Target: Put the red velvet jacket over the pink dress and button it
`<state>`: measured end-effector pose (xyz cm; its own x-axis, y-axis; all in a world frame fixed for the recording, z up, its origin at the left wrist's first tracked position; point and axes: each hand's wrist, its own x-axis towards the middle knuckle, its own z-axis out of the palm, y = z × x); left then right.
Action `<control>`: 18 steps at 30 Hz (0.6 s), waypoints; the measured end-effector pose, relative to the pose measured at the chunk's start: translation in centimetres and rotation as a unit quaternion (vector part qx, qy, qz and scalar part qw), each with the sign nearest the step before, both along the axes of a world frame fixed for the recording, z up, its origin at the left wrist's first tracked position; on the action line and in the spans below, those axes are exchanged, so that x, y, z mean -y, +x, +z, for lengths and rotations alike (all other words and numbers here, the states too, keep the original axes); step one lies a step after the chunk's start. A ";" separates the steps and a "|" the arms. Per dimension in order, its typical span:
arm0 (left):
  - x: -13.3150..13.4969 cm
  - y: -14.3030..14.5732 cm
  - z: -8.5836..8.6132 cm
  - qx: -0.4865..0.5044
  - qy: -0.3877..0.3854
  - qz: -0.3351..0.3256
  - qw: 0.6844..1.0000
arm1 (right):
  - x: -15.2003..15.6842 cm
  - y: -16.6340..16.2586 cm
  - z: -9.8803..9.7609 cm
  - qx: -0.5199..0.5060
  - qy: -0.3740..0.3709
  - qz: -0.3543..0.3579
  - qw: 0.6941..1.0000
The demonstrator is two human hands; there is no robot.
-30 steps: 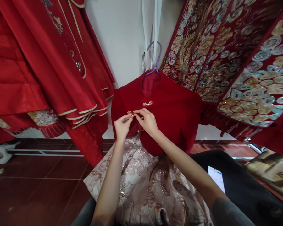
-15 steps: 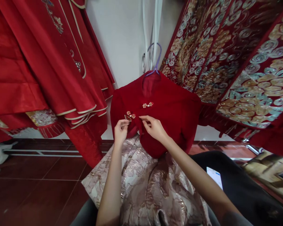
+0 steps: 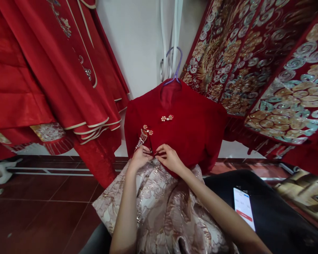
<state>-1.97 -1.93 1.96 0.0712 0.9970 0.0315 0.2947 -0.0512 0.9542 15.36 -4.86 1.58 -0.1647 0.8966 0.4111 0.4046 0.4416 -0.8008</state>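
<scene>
A red velvet jacket hangs in front of me on a purple hanger. My left hand pinches the jacket's lower front edge on the left. Opposite it, my right hand pinches the facing edge, the fingertips of both hands close together. A beaded flower clasp sits near the collar. Lower left is a second flower clasp, with a beaded tassel dangling just above my left hand. Fingers partly hide what lies between them.
Pinkish brocade fabric lies over my lap below the jacket. A phone rests on a black seat to the right. Red garments hang at the left, and embroidered ones at the right.
Both hands have moved down from the clasp level to the jacket's lower front edges. My left hand has let go of the beaded tassel, which now hangs free.
</scene>
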 end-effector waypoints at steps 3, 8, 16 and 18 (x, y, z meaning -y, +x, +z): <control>0.0 0.8 -0.6 -0.033 0.035 0.034 0.998 | -0.4 -0.6 -0.8 -0.044 -0.002 -0.032 0.999; 0.3 1.7 -0.9 -0.078 0.075 0.114 0.988 | -0.4 0.0 -1.0 -0.054 -0.002 -0.050 0.997; 0.6 1.5 -0.4 -0.019 0.073 0.127 0.989 | 1.5 1.7 0.6 -0.042 -0.012 0.007 0.999; 0.7 0.7 0.2 0.052 0.035 0.090 0.994 | 2.1 1.8 1.4 -0.049 -0.009 0.025 0.998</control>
